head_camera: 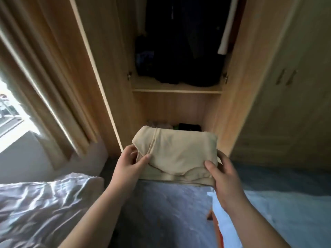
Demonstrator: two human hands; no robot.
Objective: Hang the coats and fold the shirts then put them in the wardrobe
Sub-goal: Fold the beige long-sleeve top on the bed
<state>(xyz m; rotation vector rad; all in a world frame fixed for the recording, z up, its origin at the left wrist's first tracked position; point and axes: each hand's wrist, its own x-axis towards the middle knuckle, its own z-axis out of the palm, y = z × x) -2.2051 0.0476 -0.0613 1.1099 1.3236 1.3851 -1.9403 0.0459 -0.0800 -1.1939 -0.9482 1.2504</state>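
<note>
A folded beige shirt is held level in front of the open wardrobe. My left hand grips its left edge, thumb on top. My right hand grips its right front corner. The shirt hovers before the wardrobe's lower compartment, where folded clothes lie at the back, partly hidden by the shirt. Dark coats hang above the middle shelf.
The wardrobe's left door stands open beside a beige curtain and a bright window. A crumpled pale bedsheet lies at the lower left. Blue bedding spreads at the lower right. Closed wardrobe doors are on the right.
</note>
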